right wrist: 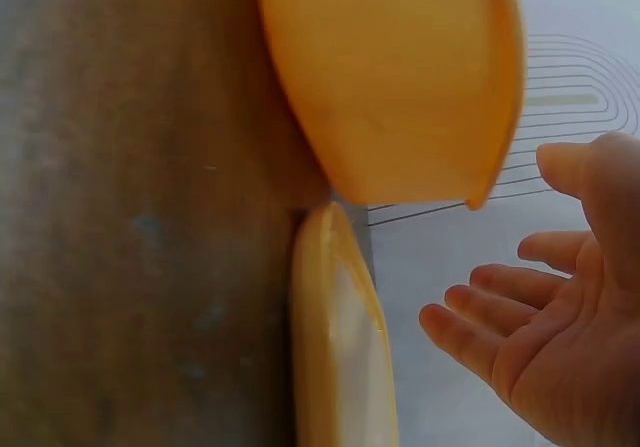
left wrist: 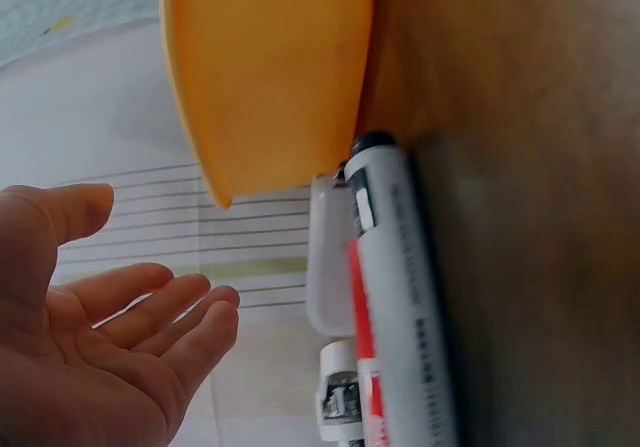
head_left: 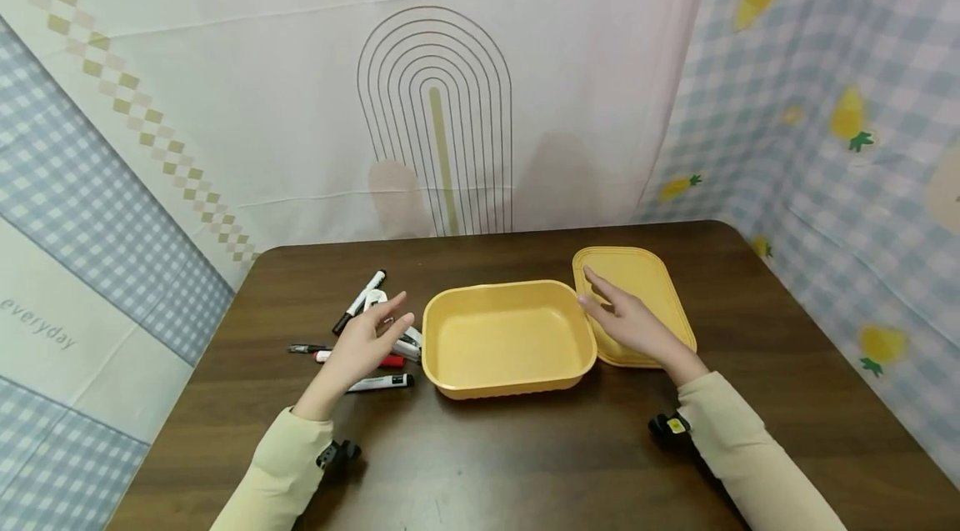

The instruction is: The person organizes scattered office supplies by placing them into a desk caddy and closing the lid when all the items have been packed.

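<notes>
Cream sleeves (head_left: 281, 464), round-cornered yellow tub (head_left: 510, 343) beyond

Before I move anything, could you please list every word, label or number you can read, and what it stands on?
"everyday": on the wall cloth at picture left.
Print along the black-capped marker: too blurred.
Marks on the red-and-white pen: too blurred.
Dark patch on the small white item: too blurred.
Yellow sticker on the right wrist camera: too small.
</notes>
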The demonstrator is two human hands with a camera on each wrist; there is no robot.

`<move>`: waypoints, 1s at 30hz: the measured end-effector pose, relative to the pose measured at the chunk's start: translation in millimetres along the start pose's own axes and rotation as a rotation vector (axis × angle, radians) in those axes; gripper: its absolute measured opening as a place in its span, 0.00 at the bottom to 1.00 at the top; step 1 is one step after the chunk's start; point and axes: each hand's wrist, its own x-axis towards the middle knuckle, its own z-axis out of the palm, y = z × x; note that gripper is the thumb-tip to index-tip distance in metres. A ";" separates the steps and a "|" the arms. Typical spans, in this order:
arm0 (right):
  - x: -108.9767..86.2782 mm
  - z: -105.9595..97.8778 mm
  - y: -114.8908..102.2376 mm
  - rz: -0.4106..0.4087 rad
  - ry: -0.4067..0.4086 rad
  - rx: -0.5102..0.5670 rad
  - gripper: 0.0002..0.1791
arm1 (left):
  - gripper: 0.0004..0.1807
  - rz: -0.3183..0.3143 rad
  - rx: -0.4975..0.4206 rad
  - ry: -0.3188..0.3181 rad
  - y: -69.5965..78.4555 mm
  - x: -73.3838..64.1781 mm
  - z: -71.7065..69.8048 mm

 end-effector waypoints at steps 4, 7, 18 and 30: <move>-2.4 4.7 3.3 -0.001 -0.004 0.010 0.38 | 0.32 -0.016 -0.015 -0.013 -0.9 -1.6 6.9; -2.3 7.6 4.4 -0.010 -0.011 0.011 0.37 | 0.32 -0.004 -0.024 -0.031 -2.6 -2.1 10.3; -1.9 17.2 7.2 -0.065 -0.062 0.047 0.36 | 0.31 0.048 -0.062 -0.102 -5.3 1.1 18.3; 0.5 11.7 12.1 -0.052 -0.106 0.068 0.39 | 0.32 0.038 -0.074 -0.157 -9.5 15.1 18.7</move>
